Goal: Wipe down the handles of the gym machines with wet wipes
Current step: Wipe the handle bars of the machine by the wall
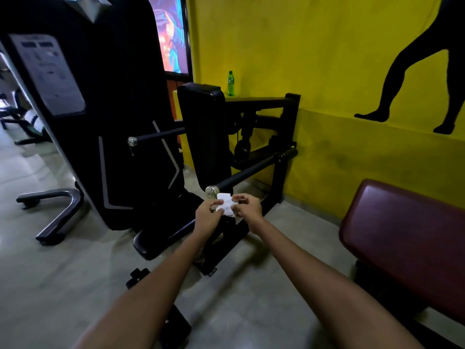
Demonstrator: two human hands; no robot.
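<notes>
Both hands meet in front of the person, arms stretched forward. The left hand (206, 214) pinches the left edge of a small crumpled white wet wipe (226, 207) between thumb and fingertips, and the right hand (247, 207) pinches its right edge the same way, so the wipe hangs between them.

The wipe sits just below and beside the shiny metal end cap (211, 192) of a long black padded handle bar (254, 170), which runs back and to the right toward the machine's black steel frame (281, 177); whether the wipe touches the cap cannot be told. A second black handle bar with a metal end cap (153, 136) sticks out to the left, higher up.

Between the two bars stands the upright black padded backrest (203, 132). Left of it rises the tall black shrouded weight stack housing (105, 117). A green plastic bottle (230, 83) stands on the frame's top rail against the yellow painted wall (314, 59), which bears a black silhouette of legs (412, 71). A dark red padded bench (407, 238) lies at the right, on the grey floor (63, 273).
</notes>
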